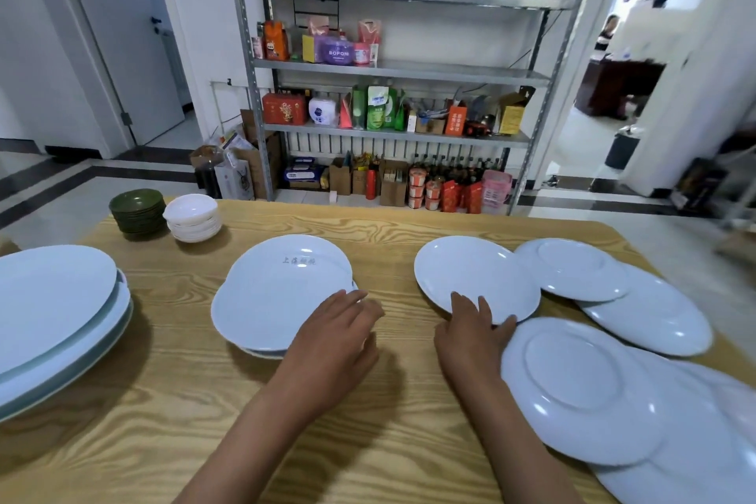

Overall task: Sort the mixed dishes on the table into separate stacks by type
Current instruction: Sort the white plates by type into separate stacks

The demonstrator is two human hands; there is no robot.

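Wooden worktop (pixel 368 442) carries, leftward, one stack of large oval plates (pixel 57 311), one green bowl stack (pixel 137 213), one white bowl stack (pixel 192 217). Left hand (pixel 335 336) rests fingers-relaxed on the lobed plates (pixel 282 291); right hand (pixel 470 336) pinches the round plate (pixel 470 274) beside four scattered plates (pixel 581 389).

Bare table (pixel 392 258) between plate stacks (pixel 282 291)

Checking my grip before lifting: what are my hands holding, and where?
The right hand grips the round white plate by its near rim, fingers on top. The left hand rests at the near right edge of the middle plate stack; a grip cannot be told.
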